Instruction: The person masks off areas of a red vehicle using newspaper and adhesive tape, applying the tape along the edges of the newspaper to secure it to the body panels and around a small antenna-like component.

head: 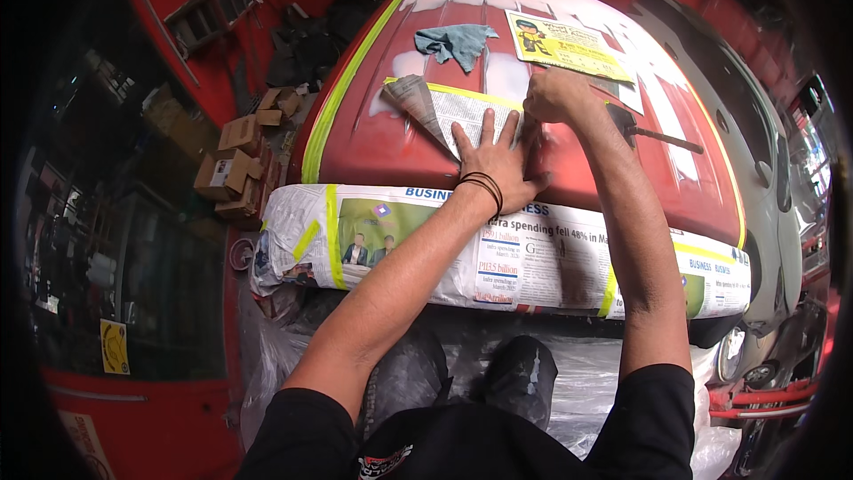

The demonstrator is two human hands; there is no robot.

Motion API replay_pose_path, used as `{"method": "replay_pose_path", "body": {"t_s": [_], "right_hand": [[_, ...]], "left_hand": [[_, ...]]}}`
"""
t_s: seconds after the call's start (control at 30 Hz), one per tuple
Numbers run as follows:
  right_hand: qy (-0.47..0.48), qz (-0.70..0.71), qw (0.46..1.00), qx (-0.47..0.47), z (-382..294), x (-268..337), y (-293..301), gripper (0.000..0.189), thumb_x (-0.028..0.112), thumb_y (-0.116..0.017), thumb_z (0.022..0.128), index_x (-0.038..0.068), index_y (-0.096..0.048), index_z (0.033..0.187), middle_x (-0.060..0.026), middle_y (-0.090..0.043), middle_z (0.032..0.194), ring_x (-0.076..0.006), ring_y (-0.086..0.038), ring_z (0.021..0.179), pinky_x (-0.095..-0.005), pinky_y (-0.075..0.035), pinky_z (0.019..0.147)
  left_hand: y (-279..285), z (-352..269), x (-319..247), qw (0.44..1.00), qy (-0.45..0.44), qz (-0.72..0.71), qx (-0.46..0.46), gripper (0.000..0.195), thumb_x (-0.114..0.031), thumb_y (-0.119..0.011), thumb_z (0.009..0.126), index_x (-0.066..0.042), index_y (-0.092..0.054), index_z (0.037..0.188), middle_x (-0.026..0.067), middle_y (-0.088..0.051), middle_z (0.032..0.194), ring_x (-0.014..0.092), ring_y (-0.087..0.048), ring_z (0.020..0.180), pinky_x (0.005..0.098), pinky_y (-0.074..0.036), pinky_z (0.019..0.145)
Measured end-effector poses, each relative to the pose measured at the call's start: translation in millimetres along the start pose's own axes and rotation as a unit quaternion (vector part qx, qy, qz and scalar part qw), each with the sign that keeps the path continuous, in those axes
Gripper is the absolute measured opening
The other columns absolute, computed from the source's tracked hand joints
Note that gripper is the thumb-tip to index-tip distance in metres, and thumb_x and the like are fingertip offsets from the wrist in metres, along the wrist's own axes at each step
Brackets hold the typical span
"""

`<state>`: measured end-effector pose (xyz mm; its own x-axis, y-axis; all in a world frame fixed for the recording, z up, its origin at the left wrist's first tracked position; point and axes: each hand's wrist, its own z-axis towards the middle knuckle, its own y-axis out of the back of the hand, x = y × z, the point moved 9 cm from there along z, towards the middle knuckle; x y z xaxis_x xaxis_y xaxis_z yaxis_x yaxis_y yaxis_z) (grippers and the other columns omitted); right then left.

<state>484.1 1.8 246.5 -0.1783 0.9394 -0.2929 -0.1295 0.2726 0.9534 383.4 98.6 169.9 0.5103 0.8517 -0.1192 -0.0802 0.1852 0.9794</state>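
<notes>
My left hand [494, 170], with dark bands at the wrist, presses flat with spread fingers over a newspaper sheet [476, 113] and the red ribbed vehicle roof [373, 140]. Yellow masking tape [470, 93] runs along that sheet's far edge, and its left corner is folded over. My right hand [556, 95] is curled at the tape's right end; what its fingers hold, if anything, is hidden. White patches [506, 73] show on the roof. Newspaper masking [533, 260], held with yellow tape strips, wraps the roof's near edge below both forearms.
A blue-grey cloth [455, 44] and a yellow printed sheet [566, 47] lie on the roof. A dark piece with a thin rod [666, 139] sits right of my right forearm. Cardboard boxes [230, 170] stand left; a grey vehicle [723, 87] is right. Plastic sheeting [586, 360] lies below.
</notes>
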Motion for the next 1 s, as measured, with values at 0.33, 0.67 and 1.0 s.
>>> {"method": "replay_pose_path", "body": {"t_s": [0.33,0.67,1.0], "right_hand": [[-0.005,0.05,0.995,0.084,-4.2,1.8,-9.9,0.035,0.022,-0.063,0.088,0.003,-0.081,0.11,-0.0222,-0.079,0.109,-0.0392,-0.077,0.105,-0.052,-0.06,0.093],[0.027,0.173,0.97,-0.166,-61.1,-23.9,26.0,0.027,0.022,-0.067,0.099,0.011,-0.071,0.124,-0.0161,-0.078,0.096,-0.0363,-0.075,0.093,-0.0501,-0.057,0.085],[0.001,0.178,0.929,-0.324,-90.8,-17.3,41.0,0.023,0.031,-0.063,0.103,0.01,-0.07,0.109,-0.008,-0.075,0.076,-0.0312,-0.073,0.08,-0.0477,-0.043,0.087]], "left_hand": [[7.7,18.7,125.7,0.99,0.139,-0.022,-0.031,0.077,-0.066,-0.035,0.108,-0.02,-0.037,0.169,0.0074,-0.026,0.179,0.033,-0.019,0.166,0.0815,-0.007,0.124],[33.2,81.1,77.5,0.981,-0.032,-0.127,-0.144,0.041,-0.032,-0.05,0.111,-0.017,-0.059,0.149,0.0115,-0.055,0.157,0.039,-0.035,0.157,0.0743,-0.024,0.122],[77.8,106.8,41.7,0.908,-0.203,-0.365,-0.023,0.018,-0.017,-0.066,0.107,-0.002,-0.072,0.112,0.0064,-0.073,0.098,0.013,-0.067,0.095,0.0341,-0.055,0.087]]}}
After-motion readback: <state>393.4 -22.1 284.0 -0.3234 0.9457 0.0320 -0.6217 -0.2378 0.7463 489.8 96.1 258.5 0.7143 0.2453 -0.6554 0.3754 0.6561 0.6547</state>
